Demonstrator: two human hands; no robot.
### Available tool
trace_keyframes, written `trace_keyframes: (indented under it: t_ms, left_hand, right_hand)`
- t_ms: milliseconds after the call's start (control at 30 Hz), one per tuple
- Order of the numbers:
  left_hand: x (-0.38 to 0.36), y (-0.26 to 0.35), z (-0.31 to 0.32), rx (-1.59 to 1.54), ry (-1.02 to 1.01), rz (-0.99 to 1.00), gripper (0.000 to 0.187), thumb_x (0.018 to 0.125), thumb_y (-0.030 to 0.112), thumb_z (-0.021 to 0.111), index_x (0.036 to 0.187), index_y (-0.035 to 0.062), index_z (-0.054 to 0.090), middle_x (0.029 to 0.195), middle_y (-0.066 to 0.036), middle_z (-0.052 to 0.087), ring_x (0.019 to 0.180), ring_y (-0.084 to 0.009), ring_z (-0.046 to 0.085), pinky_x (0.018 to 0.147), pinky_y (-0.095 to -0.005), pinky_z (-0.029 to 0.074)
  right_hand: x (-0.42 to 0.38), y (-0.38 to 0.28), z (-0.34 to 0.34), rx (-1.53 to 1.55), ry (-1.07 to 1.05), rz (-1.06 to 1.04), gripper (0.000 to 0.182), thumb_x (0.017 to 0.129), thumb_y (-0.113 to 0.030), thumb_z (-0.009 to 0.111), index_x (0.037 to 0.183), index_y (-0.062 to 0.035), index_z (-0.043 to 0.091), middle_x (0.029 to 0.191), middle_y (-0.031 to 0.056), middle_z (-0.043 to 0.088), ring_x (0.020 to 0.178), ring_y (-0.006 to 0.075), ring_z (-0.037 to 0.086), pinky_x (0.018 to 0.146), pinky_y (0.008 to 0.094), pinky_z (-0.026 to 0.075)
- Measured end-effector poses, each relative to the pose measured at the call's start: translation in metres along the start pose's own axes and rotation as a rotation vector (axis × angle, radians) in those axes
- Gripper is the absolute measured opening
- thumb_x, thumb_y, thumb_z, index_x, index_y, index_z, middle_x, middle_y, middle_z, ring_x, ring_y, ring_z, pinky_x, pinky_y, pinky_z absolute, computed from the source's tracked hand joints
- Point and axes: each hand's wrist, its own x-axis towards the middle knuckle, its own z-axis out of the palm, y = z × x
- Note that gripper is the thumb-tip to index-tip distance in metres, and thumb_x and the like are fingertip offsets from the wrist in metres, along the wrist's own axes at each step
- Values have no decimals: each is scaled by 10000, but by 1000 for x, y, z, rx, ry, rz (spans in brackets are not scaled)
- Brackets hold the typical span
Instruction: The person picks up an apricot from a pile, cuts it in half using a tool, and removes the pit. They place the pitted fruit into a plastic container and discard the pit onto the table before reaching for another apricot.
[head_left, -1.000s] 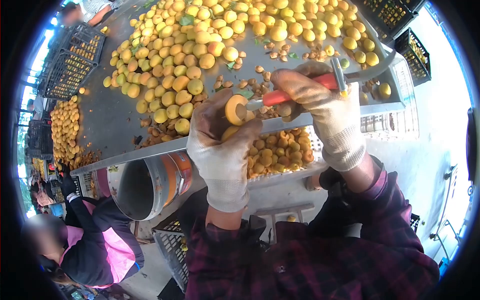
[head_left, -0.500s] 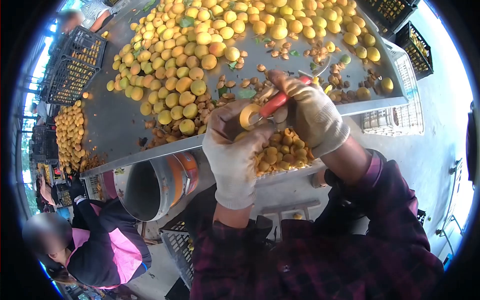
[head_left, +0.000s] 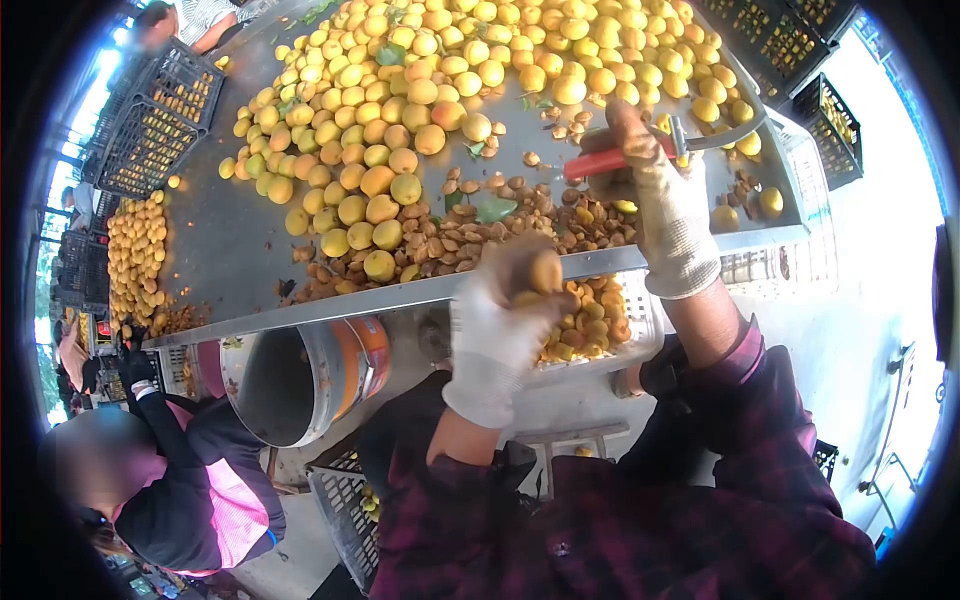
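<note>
My left hand point(head_left: 490, 330), in a white glove with a stained palm, is closed on a cut apricot point(head_left: 545, 272); motion smears its fingers. It hovers over the table's front edge, beside a white crate point(head_left: 645, 318) of apricot halves point(head_left: 597, 315). My right hand point(head_left: 660, 205), gloved too, grips a red-handled tool point(head_left: 600, 163) above the table. A thin tip points left from the red handle, and a curved grey part extends to the right. Brown apricot stones point(head_left: 520, 215) lie heaped beneath and between my hands.
Whole apricots point(head_left: 400, 120) cover much of the metal table point(head_left: 215, 235). A large bucket point(head_left: 290, 385) stands below its front edge. Black crates point(head_left: 165, 125) are stacked at the left, another black crate point(head_left: 830, 130) at the right. A co-worker point(head_left: 215, 480) sits at lower left.
My right hand has drawn the red-handled tool away from the apricot, up and to the right. My left hand has shifted right and down with the cut apricot, over the crate's edge.
</note>
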Motion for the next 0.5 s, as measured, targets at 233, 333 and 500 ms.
trace_keyframes:
  t_ms: [233,333,500]
  left_hand:
    - [-7,1,1,33,44,164,534,742,-108,689,1258,-14,593,1082,-88,639,986,-143,608,866,-288,524]
    - [-8,8,-3,87,-16,116,492,763,-75,709,1240,-12,603,1088,-93,643,982,-145,611,894,-289,504]
    - [-8,14,-12,53,-39,81,428,824,-19,710,1236,-23,596,1040,-88,659,963,-132,605,899,-280,484]
  right_hand:
    - [29,3,14,-149,-52,-132,393,934,-333,679,1048,41,703,818,111,746,743,119,687,676,274,547]
    - [69,-12,45,-544,-201,55,348,884,-320,686,1005,4,720,835,124,735,728,173,699,690,309,551]
    - [122,31,104,-1095,-351,-26,460,741,-473,760,941,-60,736,891,132,721,877,315,685,803,410,530]
